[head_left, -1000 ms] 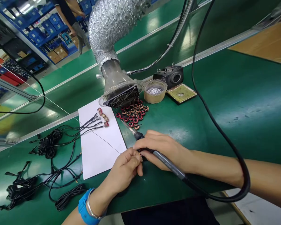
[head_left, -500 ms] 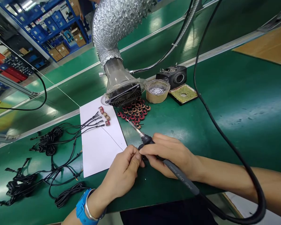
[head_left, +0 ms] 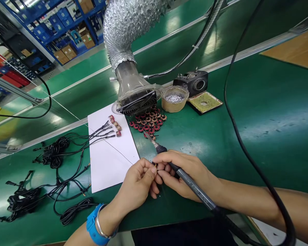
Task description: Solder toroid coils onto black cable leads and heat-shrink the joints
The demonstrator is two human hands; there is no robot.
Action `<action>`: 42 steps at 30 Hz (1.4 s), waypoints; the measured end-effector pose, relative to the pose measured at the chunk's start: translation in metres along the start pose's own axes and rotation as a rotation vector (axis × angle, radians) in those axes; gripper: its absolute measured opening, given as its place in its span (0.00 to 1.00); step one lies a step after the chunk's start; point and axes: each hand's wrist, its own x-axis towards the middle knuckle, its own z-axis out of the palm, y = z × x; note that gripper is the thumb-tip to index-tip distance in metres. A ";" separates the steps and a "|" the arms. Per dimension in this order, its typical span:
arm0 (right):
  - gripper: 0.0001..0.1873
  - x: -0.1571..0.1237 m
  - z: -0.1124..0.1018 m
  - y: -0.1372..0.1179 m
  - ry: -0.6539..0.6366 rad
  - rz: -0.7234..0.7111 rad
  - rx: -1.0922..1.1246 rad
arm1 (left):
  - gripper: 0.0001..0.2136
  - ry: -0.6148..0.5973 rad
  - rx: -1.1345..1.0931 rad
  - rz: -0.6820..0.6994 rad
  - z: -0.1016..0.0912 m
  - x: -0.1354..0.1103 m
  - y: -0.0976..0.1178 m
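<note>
My left hand (head_left: 137, 182) pinches a small dark ring coil with gold-coloured wire (head_left: 155, 165), mostly hidden by the fingertips. In my right hand (head_left: 188, 171) lies a soldering iron (head_left: 195, 187), its tip slanting up and left. The right thumb and fingertips also meet at the coil. Just beyond the iron's tip is a pile of red, orange and black wound rings (head_left: 151, 119). To the left, a white sheet (head_left: 107, 172) carries several wound coils (head_left: 115, 125) and the stripped ends of black cables (head_left: 100, 131). A thin dark line crosses the sheet towards my left hand.
A fume extractor hood (head_left: 137, 102) on a silver duct (head_left: 128, 27) hangs over the pile. Behind stand a solder pot (head_left: 175, 99), a black iron stand (head_left: 192, 83) and a yellow sponge tray (head_left: 206, 102). Coiled black cables (head_left: 23, 200) lie left; the iron's cord (head_left: 236, 126) loops at right.
My right hand has turned slightly and the iron has rolled in it, its tip shifting a little right and down. The coil between the fingertips now shows more, and the left fingers have uncurled somewhat.
</note>
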 end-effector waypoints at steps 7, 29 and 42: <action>0.19 -0.004 -0.002 0.014 -0.159 -0.207 -0.080 | 0.17 -0.102 -0.053 -0.091 -0.003 0.002 0.002; 0.11 -0.032 -0.045 0.004 0.203 0.127 0.011 | 0.11 0.280 -0.057 -0.009 0.021 0.011 0.003; 0.08 -0.030 -0.043 0.003 0.172 0.165 0.080 | 0.10 0.276 -0.041 -0.013 0.022 0.010 0.004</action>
